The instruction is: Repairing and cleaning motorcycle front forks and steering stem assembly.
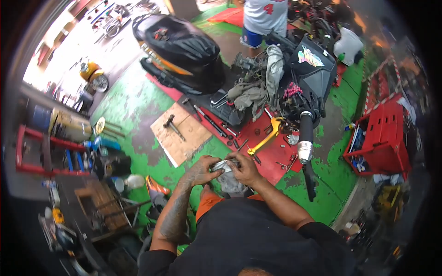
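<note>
My left hand (205,169) and my right hand (243,169) are closed around a small silvery piece (224,165), too small to identify, held low in front of my body. A grey rag (232,183) hangs beneath them. Just beyond my hands, a yellow curved part (272,131) lies on a red mat (274,170) among several tools and small parts (221,131). To the left of these, a dark metal stem piece (175,129) rests on a sheet of cardboard (163,147).
Ahead stand a dark scooter body (177,55), a disassembled handlebar assembly (306,133) and piled rags (258,87). Another person (262,16) stands beyond. A red cart (380,142) is at right; a cluttered bench (106,207) and a red frame (34,156) are at left.
</note>
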`<state>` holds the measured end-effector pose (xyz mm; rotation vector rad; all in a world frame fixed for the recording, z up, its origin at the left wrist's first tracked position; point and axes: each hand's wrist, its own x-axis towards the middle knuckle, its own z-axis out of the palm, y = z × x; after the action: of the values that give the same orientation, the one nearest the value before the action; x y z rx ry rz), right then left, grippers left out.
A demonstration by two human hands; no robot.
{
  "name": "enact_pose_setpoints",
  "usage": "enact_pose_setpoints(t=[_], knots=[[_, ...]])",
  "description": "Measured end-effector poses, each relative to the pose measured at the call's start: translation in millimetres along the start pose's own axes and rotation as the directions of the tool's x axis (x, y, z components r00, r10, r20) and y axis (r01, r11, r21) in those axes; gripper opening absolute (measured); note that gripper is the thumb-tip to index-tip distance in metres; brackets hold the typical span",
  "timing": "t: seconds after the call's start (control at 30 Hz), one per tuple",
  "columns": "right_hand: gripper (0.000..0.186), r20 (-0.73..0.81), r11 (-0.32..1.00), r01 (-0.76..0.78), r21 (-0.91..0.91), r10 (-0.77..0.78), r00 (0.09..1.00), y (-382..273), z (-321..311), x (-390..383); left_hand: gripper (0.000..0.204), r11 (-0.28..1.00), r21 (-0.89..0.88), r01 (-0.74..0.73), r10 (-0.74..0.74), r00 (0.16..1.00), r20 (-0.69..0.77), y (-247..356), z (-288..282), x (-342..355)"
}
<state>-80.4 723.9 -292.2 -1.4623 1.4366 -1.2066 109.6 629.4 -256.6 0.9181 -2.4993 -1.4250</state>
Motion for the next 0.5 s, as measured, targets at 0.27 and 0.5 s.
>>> enact_pose_setpoints(t=[0.27,0.5], knots=[[0.03,-0.401,0.996,-0.08,-0.028,0.062,0.914,39,33,65,0.027,0.8,-0.587,0.123,-0.039,0.987,0.155,-83,-94,72],[0.024,-0.377,0.744,-0.664,-0.066,0.598,0.707,121,35,-32,0.051,-0.033,-0.992,-0.119,0.133,0.984,-0.122,-101,-186,148]])
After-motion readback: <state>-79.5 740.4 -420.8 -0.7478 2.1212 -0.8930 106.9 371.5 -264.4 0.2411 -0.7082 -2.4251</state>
